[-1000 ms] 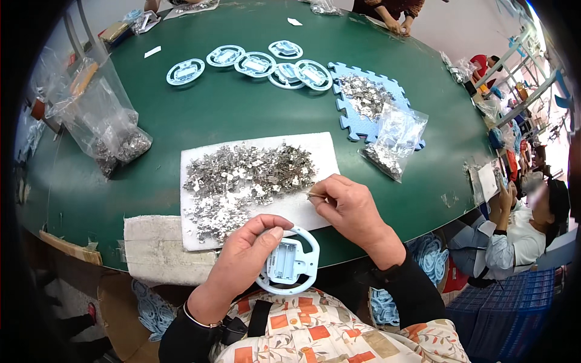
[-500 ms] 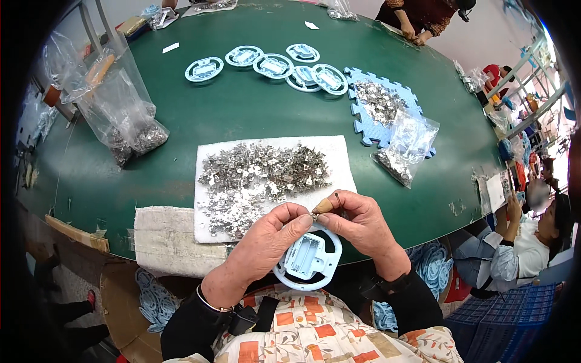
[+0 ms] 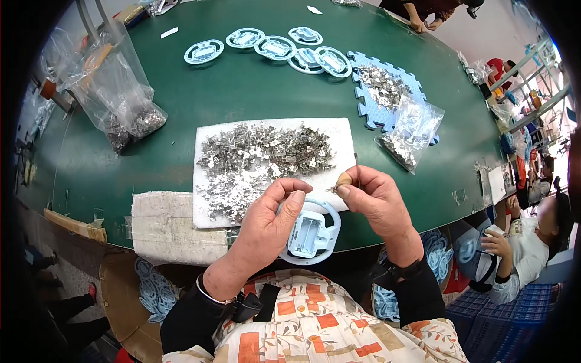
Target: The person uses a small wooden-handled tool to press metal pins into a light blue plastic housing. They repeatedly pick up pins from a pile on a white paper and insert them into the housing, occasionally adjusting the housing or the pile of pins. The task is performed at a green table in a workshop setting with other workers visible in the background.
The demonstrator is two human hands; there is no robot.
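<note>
My left hand (image 3: 266,224) is closed at the left rim of a light blue plastic wheel-shaped part (image 3: 327,235), which has a rectangular recess in its middle. Its thumb and forefinger lie close together above the rim; the lower fingers are hidden. To the right and apart from the wheel, my right hand (image 3: 380,202) pinches a small metal clip (image 3: 331,189). A thin dark rod-like tool (image 3: 357,166) sticks up from the same fingers, and a tan cover sits on one fingertip. Just beyond both hands, a white foam sheet (image 3: 339,138) bears heaps of small metal clips (image 3: 266,151).
Several blue wheel parts (image 3: 275,48) lie far off on the green table (image 3: 169,181). A blue foam mat (image 3: 378,117) with clips and a clear bag (image 3: 417,124) are at right, another bag (image 3: 130,103) at left. Boxes of blue parts (image 3: 154,296) stand below. Co-workers sit around.
My right hand has moved right, away from the wheel and my left hand, with the small metal clip and the tool in its fingers. The wheel has shifted slightly up in view.
</note>
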